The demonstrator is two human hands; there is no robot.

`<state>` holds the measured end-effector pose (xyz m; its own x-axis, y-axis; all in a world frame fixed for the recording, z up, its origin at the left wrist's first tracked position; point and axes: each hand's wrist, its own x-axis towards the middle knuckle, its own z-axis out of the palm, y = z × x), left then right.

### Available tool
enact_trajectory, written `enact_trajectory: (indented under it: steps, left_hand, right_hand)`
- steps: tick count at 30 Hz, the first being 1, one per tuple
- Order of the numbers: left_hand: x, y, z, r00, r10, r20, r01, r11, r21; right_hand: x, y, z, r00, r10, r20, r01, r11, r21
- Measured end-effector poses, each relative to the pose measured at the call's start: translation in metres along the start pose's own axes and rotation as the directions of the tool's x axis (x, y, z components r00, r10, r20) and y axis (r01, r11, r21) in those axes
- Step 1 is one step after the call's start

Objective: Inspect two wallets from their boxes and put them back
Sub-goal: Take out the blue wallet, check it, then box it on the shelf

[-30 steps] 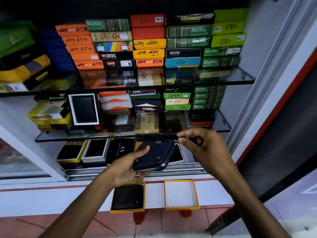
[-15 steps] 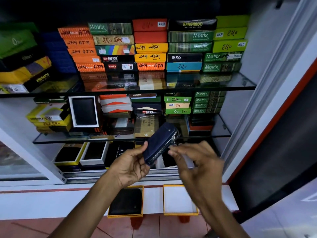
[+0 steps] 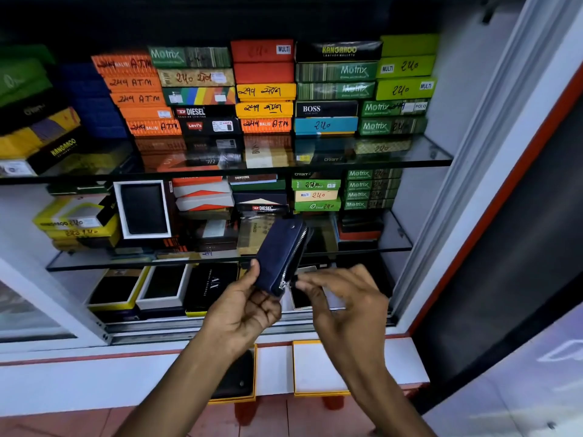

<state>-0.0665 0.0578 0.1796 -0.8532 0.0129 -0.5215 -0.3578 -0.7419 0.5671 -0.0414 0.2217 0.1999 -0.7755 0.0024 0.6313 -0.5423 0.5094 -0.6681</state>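
Raised upright, blue wallet (image 3: 279, 258) gripped by left hand (image 3: 243, 310); right hand (image 3: 344, 298) pinches zipper.

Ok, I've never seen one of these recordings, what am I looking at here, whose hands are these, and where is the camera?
There is no machine here. The camera sits on a person's head and looks forward and down, so the two bare arms reaching in from the bottom are that person's own. The left hand holds a dark blue zip wallet tilted up on end. The right hand pinches at the lower end of its zipper; whether the zip is open is hard to tell. Behind stands a glass-shelved display case stacked with wallet boxes. On the white ledge below lie two yellow-edged box halves: the left box has a black wallet in it, and the right box shows only its white lining.
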Motion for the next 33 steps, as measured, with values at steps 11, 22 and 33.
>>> enact_trajectory:
  steps: [11,22,33]
  left_hand:
    - [-0.026,0.04,-0.028,0.961,-0.051,0.272,-0.059,0.923,0.381]
    - [-0.033,0.035,0.009,0.932,-0.186,0.31,-0.061,0.766,0.64]
    - [-0.038,0.029,-0.012,0.912,0.307,0.271,-0.407,0.613,0.677]
  right_hand:
    - [0.066,0.033,-0.017,0.927,0.133,0.35,-0.28,0.867,0.413]
    - [0.081,0.052,0.037,0.839,0.032,0.542,-0.292,0.868,0.401]
    - [0.019,0.061,-0.029,0.635,0.338,0.694,-0.692,0.649,0.317]
